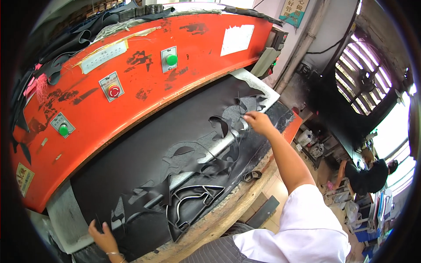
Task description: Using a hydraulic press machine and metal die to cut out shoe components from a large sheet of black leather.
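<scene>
A large sheet of black leather-like material (pixel 144 131) lies across a white cutting board (pixel 59 215). Its near edge is ragged, with cut-out gaps and flaps whose grey underside shows. At the right end my right hand (pixel 261 122) pinches a curled grey-backed scrap (pixel 239 111) along that edge. My left hand (pixel 104 239) is at the sheet's lower left corner, thumb and finger apart, with nothing visible between them. Between my hands a metal-edged cutting die (pixel 193 206) rests on the near side, beside the torn strips.
A red press beam (pixel 144 74) with green buttons and a red stop knob (pixel 114 90) spans the far side. Dark scraps (pixel 83 37) are heaped on top. A worn wooden edge (pixel 228 197) borders the near side. Far right, a person in black (pixel 368 177) sits at a bench.
</scene>
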Demonstrator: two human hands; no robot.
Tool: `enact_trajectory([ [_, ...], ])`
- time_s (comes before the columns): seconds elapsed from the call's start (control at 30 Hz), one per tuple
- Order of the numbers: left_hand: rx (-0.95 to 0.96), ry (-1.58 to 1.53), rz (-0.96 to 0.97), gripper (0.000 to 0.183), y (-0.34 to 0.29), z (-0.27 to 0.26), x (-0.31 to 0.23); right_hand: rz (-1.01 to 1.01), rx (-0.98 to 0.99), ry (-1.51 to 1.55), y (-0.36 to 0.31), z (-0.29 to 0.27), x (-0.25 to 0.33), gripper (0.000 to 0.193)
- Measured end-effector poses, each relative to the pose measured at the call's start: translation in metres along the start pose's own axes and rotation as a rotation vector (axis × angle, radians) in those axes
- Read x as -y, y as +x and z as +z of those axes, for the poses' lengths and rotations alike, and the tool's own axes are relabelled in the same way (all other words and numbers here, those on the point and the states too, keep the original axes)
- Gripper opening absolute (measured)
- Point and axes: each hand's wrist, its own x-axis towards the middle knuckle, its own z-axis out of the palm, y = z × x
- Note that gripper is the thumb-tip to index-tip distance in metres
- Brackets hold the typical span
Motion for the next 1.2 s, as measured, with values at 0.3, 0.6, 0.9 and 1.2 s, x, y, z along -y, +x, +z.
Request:
enact_trajectory([
  [0.3,0.465,0.301,0.039,0.067,-0.054,0.047,-0.201,0.017,-0.054,-0.459,0.087,0.032,-0.026,0.064],
  [0.6,0.321,0.201,0.4,0.016,-0.112,0.007,-0.134,0.157,0.066,-0.539,0.07,-0.017,-0.119,0.024],
  [0.9,0.641,0.041,-0.01,0.013,-0.185,-0.081,-0.118,-0.182,-0.18,-0.289,0.028,-0.075,-0.095,0.04],
  [1.2,0.425,0.007,-0.013,0.039,-0.146,-0.078,-0.088,-1.637,0.698,0.192,-0.144,0.053,0.164,0.026],
])
